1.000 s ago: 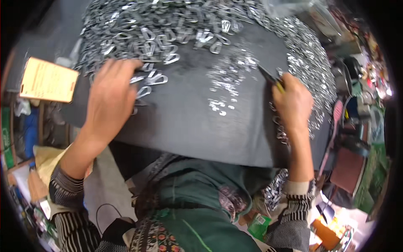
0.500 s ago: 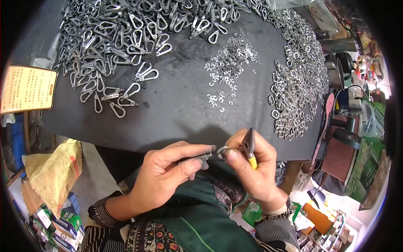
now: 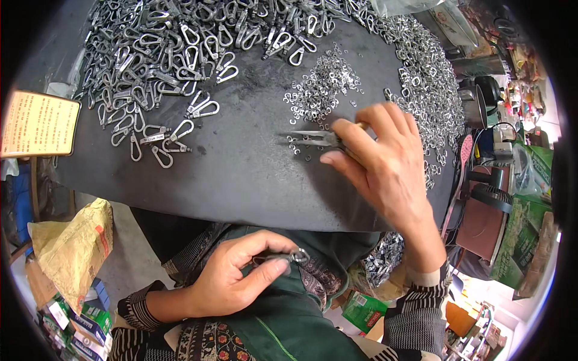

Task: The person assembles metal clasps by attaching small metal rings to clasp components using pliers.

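- The left hand [image 3: 232,280] is in front of the near edge of the worktop [image 3: 241,186], over the lap; its grip is clamped, thumb against forefinger, on a small metal piece [image 3: 300,256].
- The ring-shaped end of that piece pokes out at the fingertips; the rest is mostly hidden by the fingers.
- Half a second ago both hands were almost meeting by the near edge, with a shiny ring pinched in the right one; now they are well apart, and the left one sits lower, farther from that edge.
- The right hand [image 3: 391,165] has moved up over the right half of the worktop, and its grip is closed around the pliers [image 3: 329,139].
- The pliers, which lay tucked in the palm with the tip upward, now point toward the left edge. Their jaws stand apart, just above a few stray C-shaped bits [image 3: 294,148]; whether they touch any, I cannot tell.
- Those bits lie on the near side of the pile of small C-shaped pieces [image 3: 328,78], around the middle of the worktop.
- The heap of snap clips [image 3: 174,54] at the far left corner looks unchanged, as does the spread of rings [image 3: 424,84] along the right edge, partly covered now by the right hand.
- The phone [image 3: 42,123] stays by the left edge, its screen lit.
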`<state>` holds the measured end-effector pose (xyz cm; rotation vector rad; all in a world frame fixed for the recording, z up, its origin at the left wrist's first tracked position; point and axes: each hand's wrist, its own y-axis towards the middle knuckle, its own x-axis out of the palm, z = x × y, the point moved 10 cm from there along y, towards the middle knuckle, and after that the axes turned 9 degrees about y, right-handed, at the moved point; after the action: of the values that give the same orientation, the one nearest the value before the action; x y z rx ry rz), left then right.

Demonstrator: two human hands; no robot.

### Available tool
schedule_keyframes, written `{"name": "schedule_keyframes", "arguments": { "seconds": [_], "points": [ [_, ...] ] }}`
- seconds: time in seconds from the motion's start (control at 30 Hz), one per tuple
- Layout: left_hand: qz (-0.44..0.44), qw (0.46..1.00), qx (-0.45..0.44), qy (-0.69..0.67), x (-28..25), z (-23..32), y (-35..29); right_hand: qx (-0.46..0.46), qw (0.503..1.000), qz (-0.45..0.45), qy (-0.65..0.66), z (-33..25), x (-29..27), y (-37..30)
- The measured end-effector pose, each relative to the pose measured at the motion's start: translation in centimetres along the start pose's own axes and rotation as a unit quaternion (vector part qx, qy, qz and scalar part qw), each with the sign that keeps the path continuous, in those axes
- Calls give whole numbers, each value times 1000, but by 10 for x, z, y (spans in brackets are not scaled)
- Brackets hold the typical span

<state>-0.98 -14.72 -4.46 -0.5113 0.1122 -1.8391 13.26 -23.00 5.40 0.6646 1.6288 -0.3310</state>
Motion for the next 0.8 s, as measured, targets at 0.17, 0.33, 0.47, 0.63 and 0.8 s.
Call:
{"name": "schedule_keyframes", "arguments": {
  "seconds": [0.17, 0.33, 0.47, 0.63, 0.8],
  "points": [
    [-66, 997, 28, 29, 4, 8, 1, -99, 995, -24, -21, -2, 4, 21],
    [-67, 998, -19, 1, -1, 5, 0, -112, 989, -89, -37, 1, 11, 29],
    [-23, 999, 29, 4, -12, 10, 2, -115, 987, -105, -42, -1, 13, 30],
    [51, 992, -52, -100, -31, 4, 7, -131, 987, -93, -7, -10, 2, 23],
    [54, 964, -90, -245, -27, 1, 14, -163, 981, -79, 62, -34, -18, 8]
  ]
}}
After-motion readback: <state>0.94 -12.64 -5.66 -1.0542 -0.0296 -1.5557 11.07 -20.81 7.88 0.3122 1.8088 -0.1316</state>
